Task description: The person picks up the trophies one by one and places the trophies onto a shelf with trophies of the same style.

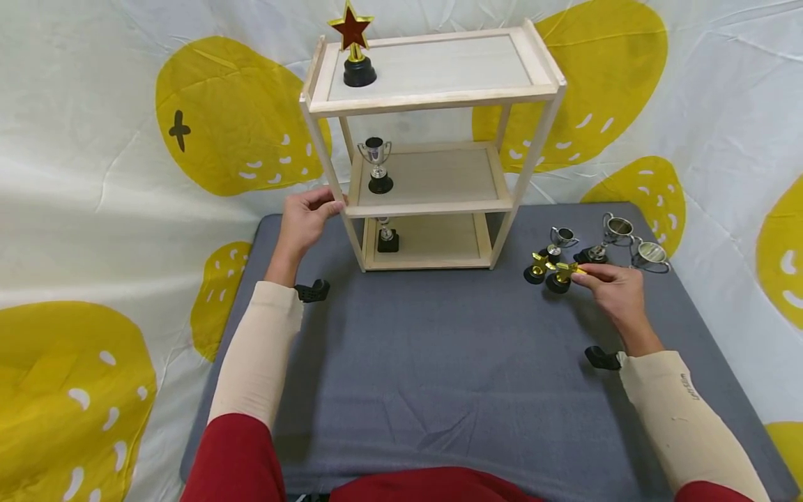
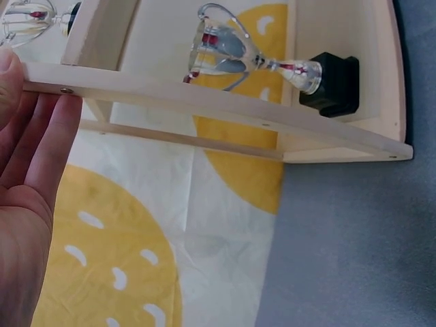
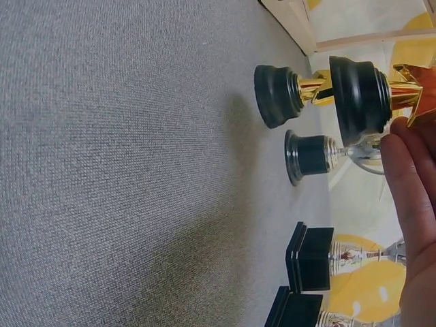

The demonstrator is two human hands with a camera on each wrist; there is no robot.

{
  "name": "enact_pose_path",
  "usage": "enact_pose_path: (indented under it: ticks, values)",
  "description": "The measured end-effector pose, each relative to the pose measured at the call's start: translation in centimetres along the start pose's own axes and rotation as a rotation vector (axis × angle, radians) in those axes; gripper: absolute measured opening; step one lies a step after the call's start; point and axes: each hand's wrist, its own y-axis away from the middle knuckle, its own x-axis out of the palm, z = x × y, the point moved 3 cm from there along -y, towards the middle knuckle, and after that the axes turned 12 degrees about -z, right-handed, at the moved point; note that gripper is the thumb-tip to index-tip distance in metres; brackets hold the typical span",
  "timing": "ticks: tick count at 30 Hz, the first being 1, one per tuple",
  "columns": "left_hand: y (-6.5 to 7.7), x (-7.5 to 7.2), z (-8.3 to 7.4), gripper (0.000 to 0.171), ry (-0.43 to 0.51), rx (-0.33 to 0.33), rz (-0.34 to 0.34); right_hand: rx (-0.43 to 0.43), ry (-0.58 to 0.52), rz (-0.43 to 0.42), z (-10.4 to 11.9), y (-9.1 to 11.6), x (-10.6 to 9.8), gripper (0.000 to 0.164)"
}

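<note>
My left hand [image 1: 306, 222] grips the left front post of the wooden shelf [image 1: 429, 208], beside its middle tier; in the left wrist view the fingers [image 2: 58, 139] lie against the post. At the right, my right hand [image 1: 611, 289] pinches a small gold star trophy [image 1: 558, 282] by its star. Its black base [image 3: 360, 101] appears raised slightly off the cloth in the right wrist view. Another small star trophy [image 1: 535, 273] stands just left of it. Behind them are a small silver cup trophy [image 1: 555, 245] and two larger silver cups [image 1: 617, 226].
A large star trophy [image 1: 359, 70] stands at the left of the shelf's top tier. One silver cup [image 1: 379, 183] is on the middle tier, another [image 2: 330, 85] on the bottom tier. Grey cloth [image 1: 433, 348] covers the table; a patterned white-and-yellow sheet [image 1: 138, 139] hangs behind.
</note>
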Motion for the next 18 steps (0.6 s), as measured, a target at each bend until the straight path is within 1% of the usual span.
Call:
enact_pose_path:
  ticks: [3, 6, 9, 16, 18]
  values:
    - [0.0, 0.0, 0.1, 0.027, -0.006, 0.001, 0.002, -0.007, -0.038, 0.012, 1.3, 0.4, -0.1, 0.024]
    - [0.0, -0.1, 0.1, 0.027, -0.007, 0.005, 0.004, -0.022, -0.057, 0.025, 2.2, 0.7, -0.2, 0.024]
    - [-0.1, -0.1, 0.2, 0.026, 0.002, 0.005, 0.004, -0.024, -0.064, 0.031, 2.5, 0.8, -0.1, 0.025]
    - [-0.2, 0.0, 0.2, 0.025, 0.022, 0.009, 0.005, -0.018, -0.036, 0.031, 3.0, 0.9, 0.0, 0.025]
    - [-0.2, 0.0, 0.2, 0.025, 0.022, 0.01, 0.005, -0.024, -0.047, 0.03, 3.1, 1.0, 0.1, 0.025]
